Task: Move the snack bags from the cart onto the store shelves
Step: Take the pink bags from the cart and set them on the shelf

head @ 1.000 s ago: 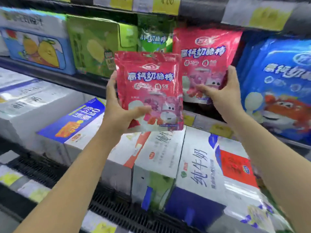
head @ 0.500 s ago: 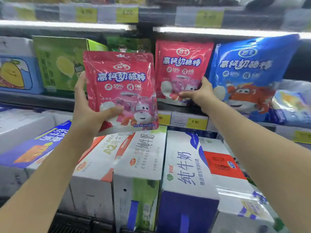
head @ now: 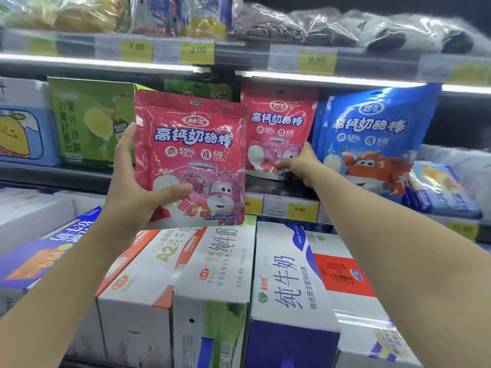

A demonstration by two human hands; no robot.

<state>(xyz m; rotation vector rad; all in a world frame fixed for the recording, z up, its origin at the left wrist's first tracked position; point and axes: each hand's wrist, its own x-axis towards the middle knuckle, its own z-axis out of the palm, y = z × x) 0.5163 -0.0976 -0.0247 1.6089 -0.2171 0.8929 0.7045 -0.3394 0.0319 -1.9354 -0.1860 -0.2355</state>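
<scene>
Pink snack bag [head: 190, 155] clamped in left hand [head: 132, 192]; right hand [head: 303, 166] seemingly gripping shelved bag [head: 279, 134].

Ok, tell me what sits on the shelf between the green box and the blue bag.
In the head view, a pink bag stands between the green box and the blue bag, with the right hand on it.

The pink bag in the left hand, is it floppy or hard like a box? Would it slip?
Probably soft. The pink bag shows wrinkles and bulges, so it likely bends and crinkles. It seems light, since the left hand holds it up alone, thumb in front. Its shiny film might be a bit slippery. The right hand steadies a matching bag on the shelf, so these may tip over easily.
</scene>
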